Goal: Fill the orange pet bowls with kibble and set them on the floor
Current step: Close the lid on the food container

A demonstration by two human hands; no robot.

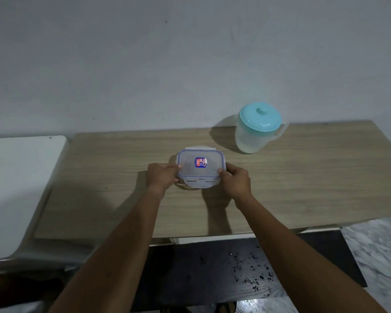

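A clear rectangular plastic container (199, 168) with a blue-edged snap lid and a red and blue sticker sits near the middle of the wooden table (303, 188). My left hand (161, 178) grips its left side, thumb on the lid. My right hand (235, 181) grips its right side the same way. The front lid flap hangs loose toward me. What the container holds cannot be made out. No orange bowls are in view.
A translucent pitcher (257, 129) with a teal lid stands at the back right of the table. A white surface (16, 188) adjoins the table on the left. A dark mat (212, 272) with scattered small dark bits lies on the marbled floor (375, 251) below.
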